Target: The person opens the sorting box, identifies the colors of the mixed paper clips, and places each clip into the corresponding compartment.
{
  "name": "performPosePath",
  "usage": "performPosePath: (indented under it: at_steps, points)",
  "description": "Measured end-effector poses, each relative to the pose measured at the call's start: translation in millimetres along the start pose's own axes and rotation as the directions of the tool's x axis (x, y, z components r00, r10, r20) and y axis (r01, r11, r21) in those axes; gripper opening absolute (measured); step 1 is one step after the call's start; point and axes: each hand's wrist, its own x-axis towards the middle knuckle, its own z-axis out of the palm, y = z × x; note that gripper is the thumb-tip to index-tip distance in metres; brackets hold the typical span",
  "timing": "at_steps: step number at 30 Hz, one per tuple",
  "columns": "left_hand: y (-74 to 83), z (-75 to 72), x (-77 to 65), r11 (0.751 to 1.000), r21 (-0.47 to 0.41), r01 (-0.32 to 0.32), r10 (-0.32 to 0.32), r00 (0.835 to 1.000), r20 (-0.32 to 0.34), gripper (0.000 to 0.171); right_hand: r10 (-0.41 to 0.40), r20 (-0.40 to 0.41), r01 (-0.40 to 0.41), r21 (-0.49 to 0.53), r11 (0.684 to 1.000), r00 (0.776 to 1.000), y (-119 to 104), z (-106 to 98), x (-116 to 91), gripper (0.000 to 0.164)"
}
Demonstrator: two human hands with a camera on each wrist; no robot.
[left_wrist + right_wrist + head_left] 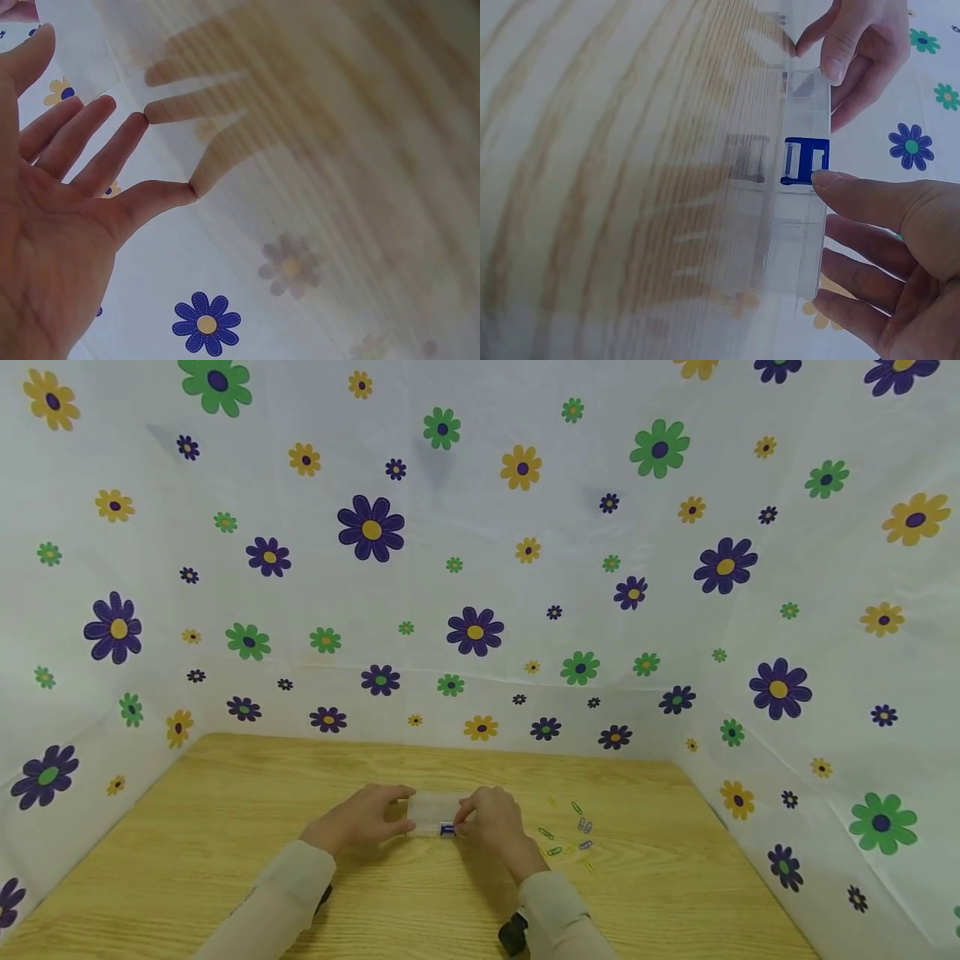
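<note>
A low clear plastic box (433, 807) with a blue latch (806, 161) on its near side lies on the table. At the box's left end, my left hand (365, 814) steadies it between thumb and fingers. In the left wrist view, the fingertips of the left hand (82, 180) come down to the shiny tabletop. My right hand (491, 818) is at the front right of the box. Its thumb (847, 182) presses the edge of the latch, and the other fingers lie along the upper edge. The lid is down.
Several coloured paper clips, among them a green paper clip (577, 808) and a blue paper clip (586, 845), lie scattered right of the box on the wooden table (375, 893). A white flowered cloth (420, 585) stands around the back and sides.
</note>
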Motion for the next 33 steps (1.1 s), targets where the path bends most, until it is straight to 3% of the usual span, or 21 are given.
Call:
performPosePath:
  at_steps: [13,21,28,33]
  points:
    - [-1.9,-2.1,-2.2,1.0,0.009,-0.009,0.009,1.0,-0.025,0.057,-0.005,0.05,0.01,-0.097,0.995,0.999,-6.4,-2.0,0.5,0.012]
    - [0.0,-1.2,-1.4,1.0,0.002,-0.012,0.012,1.0,-0.009,0.058,-0.039,0.027,0.041,-0.081,0.996,0.999,1.6,-3.3,0.9,0.016]
    - [0.0,-1.8,-1.7,1.0,0.012,-0.011,0.011,1.0,0.002,0.059,-0.076,0.035,0.079,-0.074,0.994,0.996,4.9,-6.7,5.3,0.007]
    - [0.5,-1.6,-3.4,0.999,0.033,-0.01,0.01,1.0,-0.001,0.061,-0.114,0.117,0.118,-0.027,0.993,0.987,11.3,-5.3,6.9,0.027]
